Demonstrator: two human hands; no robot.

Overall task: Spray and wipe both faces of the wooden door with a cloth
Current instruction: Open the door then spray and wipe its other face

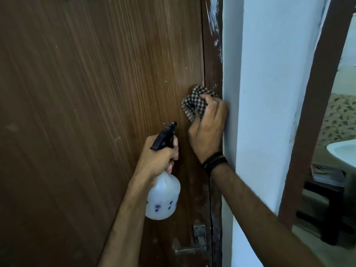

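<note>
Brown wood-grain door (86, 93): your right hand (209, 128) grips the bunched checked cloth (192, 105) against its latch edge, left hand (156, 158) clasps the white spray bottle (163, 197). Wiping appears midway; other face unseen.

- A home interior; a wood-grain door (86, 93) in a dark frame (212, 54), set in a pale painted wall (260, 93)
- Through the next doorway, a white washbasin (342, 153); a dark low stool (323, 191)

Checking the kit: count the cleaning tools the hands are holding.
2. A spray bottle in the left hand, low by the door; a checked cloth in the right hand, at its edge.
</note>
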